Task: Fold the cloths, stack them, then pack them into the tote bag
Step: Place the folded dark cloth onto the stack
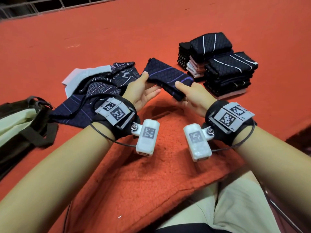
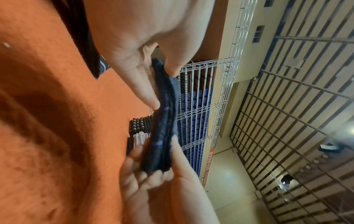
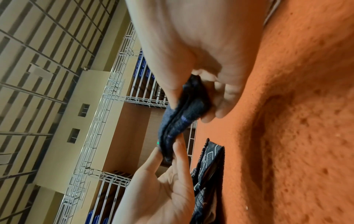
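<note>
Far left, on the orange floor covering [image 1: 151,31]: tote bag [image 1: 15,125], pale green with dark straps, lying slumped and not held.

Just right of the bag: loose pile of unfolded cloths [image 1: 101,81], dark patterned pieces with one pale grey piece at the upper left edge. Lower edge of the pile hidden under the left wrist band.

Centre, raised above the floor covering: folded dark cloth [image 1: 168,76] with purple lines, held between both hands. Left hand [image 1: 143,91] at the cloth's left end, thumb on top, fingers [image 2: 145,91] extended beneath; thumb and fingers clamped on the cloth. Right hand [image 1: 191,96] at the cloth's right end, thumb on top, fingers [image 3: 226,97] curled beneath; also clamped on the cloth. In the wrist views: cloth seen edge-on in several layers, pinched at both ends.

Right, well apart from the hands: three stacks of folded cloths [image 1: 230,71] standing touching one another on the floor covering. Mostly dark pieces with white lines; a few pale pieces in the middle stack and one pale piece at the bottom of the nearest stack.

Foreground: thick orange mat [image 1: 143,174] below the wrists, partly over the person's lap.
</note>
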The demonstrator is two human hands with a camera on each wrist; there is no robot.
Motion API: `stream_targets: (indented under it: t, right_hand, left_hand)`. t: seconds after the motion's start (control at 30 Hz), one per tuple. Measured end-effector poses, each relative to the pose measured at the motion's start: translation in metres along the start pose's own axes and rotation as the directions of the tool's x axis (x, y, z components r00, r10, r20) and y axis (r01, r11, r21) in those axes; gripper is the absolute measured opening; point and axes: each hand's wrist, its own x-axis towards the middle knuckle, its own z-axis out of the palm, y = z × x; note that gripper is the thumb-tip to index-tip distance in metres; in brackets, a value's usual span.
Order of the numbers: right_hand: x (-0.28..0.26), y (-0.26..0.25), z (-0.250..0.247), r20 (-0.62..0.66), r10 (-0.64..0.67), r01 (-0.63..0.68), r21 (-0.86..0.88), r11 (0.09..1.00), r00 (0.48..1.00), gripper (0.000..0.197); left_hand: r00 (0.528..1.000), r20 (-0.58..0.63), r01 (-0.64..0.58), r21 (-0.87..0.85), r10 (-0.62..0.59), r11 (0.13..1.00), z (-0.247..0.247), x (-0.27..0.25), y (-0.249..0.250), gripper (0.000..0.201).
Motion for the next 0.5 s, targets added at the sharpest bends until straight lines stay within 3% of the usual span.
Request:
stream_targets:
  t: [0.07, 0.2, 0.37, 0.5]
  right_hand:
    - [-0.001, -0.002, -0.005, -0.004, -0.070, 0.070, 0.009, 0.998, 0.998, 0.012]
    - [0.001, -0.008, -0.016, 0.002, -0.123, 0.122, -0.133, 0.983, 0.992, 0.016]
    - [0.008, -0.020, -0.044, -0.049, -0.134, 0.119, -0.234, 0.965, 0.990, 0.044]
    - [0.008, -0.037, -0.071, -0.127, -0.163, 0.123, -0.275, 0.953, 0.979, 0.064]
  left_hand:
    - [1.000, 0.007, -0.002, 0.067, 0.001, 0.998, 0.001, -0.002, -0.001, 0.027]
    - [0.999, -0.028, -0.036, 0.181, 0.041, 0.983, 0.008, -0.003, -0.001, 0.030]
    - [0.996, -0.042, -0.065, 0.284, 0.080, 0.957, 0.025, 0.001, -0.001, 0.020]
    - [0.994, -0.059, -0.065, 0.411, 0.097, 0.909, 0.047, 0.008, -0.001, 0.031]
